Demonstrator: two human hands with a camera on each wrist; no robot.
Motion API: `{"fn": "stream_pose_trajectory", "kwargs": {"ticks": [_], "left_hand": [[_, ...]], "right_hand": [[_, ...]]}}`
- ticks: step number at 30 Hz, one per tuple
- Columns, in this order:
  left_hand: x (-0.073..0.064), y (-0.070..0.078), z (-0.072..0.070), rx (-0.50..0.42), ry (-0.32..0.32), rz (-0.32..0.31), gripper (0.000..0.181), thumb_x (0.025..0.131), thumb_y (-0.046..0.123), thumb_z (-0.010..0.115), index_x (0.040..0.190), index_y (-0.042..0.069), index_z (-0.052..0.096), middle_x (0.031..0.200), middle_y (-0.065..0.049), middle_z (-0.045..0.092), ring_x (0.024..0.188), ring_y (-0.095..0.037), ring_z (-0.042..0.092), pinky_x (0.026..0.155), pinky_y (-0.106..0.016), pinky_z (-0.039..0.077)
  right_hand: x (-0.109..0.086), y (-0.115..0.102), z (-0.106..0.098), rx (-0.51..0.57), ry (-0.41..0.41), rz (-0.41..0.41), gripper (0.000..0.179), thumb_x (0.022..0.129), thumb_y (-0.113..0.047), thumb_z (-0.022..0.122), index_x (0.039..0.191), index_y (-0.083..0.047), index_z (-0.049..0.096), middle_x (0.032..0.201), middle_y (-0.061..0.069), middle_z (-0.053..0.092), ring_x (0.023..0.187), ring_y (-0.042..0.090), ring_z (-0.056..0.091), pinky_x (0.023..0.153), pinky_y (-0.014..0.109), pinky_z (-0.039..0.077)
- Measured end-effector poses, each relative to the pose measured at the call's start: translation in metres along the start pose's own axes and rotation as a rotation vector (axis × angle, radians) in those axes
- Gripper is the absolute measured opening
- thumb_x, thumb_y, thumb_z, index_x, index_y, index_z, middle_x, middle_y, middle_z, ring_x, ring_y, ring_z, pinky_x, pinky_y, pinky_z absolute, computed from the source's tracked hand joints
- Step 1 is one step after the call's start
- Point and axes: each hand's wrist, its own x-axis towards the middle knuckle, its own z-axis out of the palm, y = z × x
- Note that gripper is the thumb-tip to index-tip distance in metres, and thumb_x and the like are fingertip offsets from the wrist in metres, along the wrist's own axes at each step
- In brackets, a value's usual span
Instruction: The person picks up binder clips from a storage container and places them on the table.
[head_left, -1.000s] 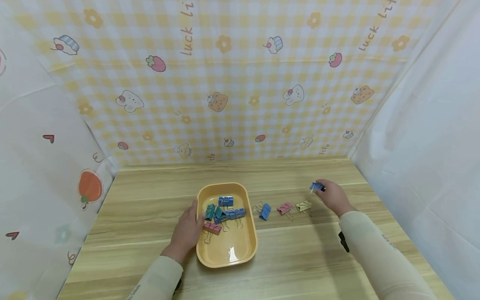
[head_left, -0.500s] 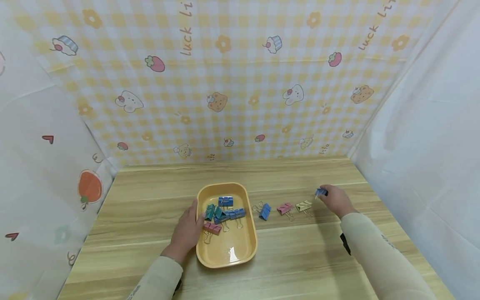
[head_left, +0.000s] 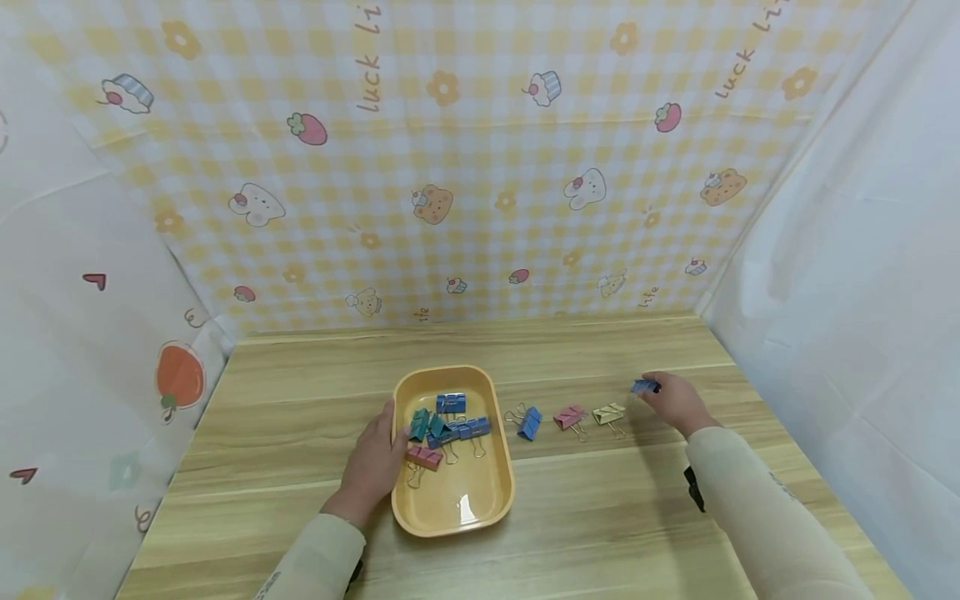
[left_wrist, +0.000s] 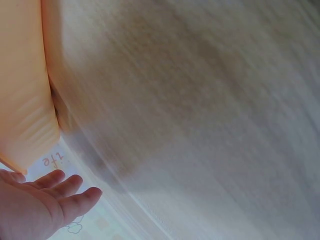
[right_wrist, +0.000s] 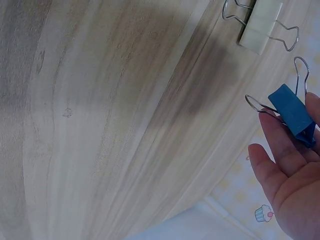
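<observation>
My right hand (head_left: 677, 402) pinches a blue binder clip (right_wrist: 292, 111) above the right part of the table, its wire handles spread in the right wrist view. A yellow binder clip (head_left: 608, 414) lies just left of that hand, then a pink binder clip (head_left: 570, 417) and another blue binder clip (head_left: 529, 423). My left hand (head_left: 372, 467) holds the left rim of a yellow tray (head_left: 491, 508), thumb over the edge and fingers outside. Inside the tray are several blue clips (head_left: 452, 403), green clips (head_left: 419, 424) and a pink clip (head_left: 424, 457), partly overlapping.
The wood-grain table (head_left: 592, 517) carries the tray and the row of clips. A yellow checked cloth (head_left: 480, 233) hangs along its back edge. White cloth walls (head_left: 840, 275) stand at both sides.
My right hand has moved slightly right and toward me with the blue binder clip, ending lower in the head view. The left hand, tray and lying clips keep their places.
</observation>
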Motion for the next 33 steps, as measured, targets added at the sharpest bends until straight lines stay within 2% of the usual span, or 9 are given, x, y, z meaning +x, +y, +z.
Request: {"fn": "stream_pose_trajectory", "kwargs": {"ticks": [5, 13, 22, 29, 33], "left_hand": [[-0.001, 0.001, -0.001, 0.008, -0.002, -0.003, 0.064, 0.104, 0.030, 0.041, 0.154, 0.001, 0.014, 0.148, -0.031, 0.033, 0.134, -0.049, 0.034, 0.107, -0.060, 0.032], [-0.001, 0.001, 0.000, 0.018, 0.002, 0.000, 0.064, 0.104, 0.032, 0.040, 0.154, 0.001, 0.014, 0.147, -0.031, 0.033, 0.133, -0.050, 0.035, 0.106, -0.061, 0.033], [-0.001, 0.001, 0.000, 0.018, 0.013, 0.002, 0.064, 0.103, 0.031, 0.042, 0.153, 0.001, 0.016, 0.146, -0.031, 0.035, 0.131, -0.050, 0.037, 0.105, -0.061, 0.034], [-0.001, 0.002, -0.001, 0.023, 0.011, -0.005, 0.064, 0.103, 0.031, 0.041, 0.153, 0.001, 0.016, 0.146, -0.032, 0.035, 0.132, -0.050, 0.037, 0.105, -0.061, 0.034], [-0.001, 0.003, 0.000, 0.032, 0.008, -0.015, 0.064, 0.103, 0.031, 0.042, 0.154, 0.002, 0.015, 0.147, -0.031, 0.034, 0.132, -0.050, 0.036, 0.105, -0.061, 0.034]], "right_hand": [[0.002, 0.007, 0.002, -0.005, 0.013, -0.017, 0.044, 0.096, -0.013, 0.054, 0.128, 0.016, 0.049, 0.124, 0.037, 0.054, 0.110, 0.050, 0.055, 0.089, 0.056, 0.047], [0.003, 0.014, 0.008, 0.023, -0.039, 0.024, 0.044, 0.094, -0.010, 0.052, 0.128, 0.018, 0.048, 0.125, 0.039, 0.052, 0.112, 0.050, 0.053, 0.092, 0.056, 0.046], [0.005, 0.016, 0.012, 0.046, -0.055, 0.020, 0.044, 0.094, -0.010, 0.052, 0.127, 0.018, 0.049, 0.124, 0.038, 0.053, 0.110, 0.048, 0.055, 0.090, 0.055, 0.047], [0.007, 0.019, 0.014, 0.099, -0.097, 0.053, 0.044, 0.096, -0.008, 0.049, 0.130, 0.020, 0.044, 0.124, 0.038, 0.051, 0.092, 0.033, 0.057, 0.074, 0.039, 0.049], [0.009, 0.021, 0.016, 0.106, -0.099, 0.052, 0.044, 0.096, -0.008, 0.049, 0.130, 0.020, 0.045, 0.124, 0.038, 0.052, 0.093, 0.033, 0.058, 0.074, 0.038, 0.049]]}}
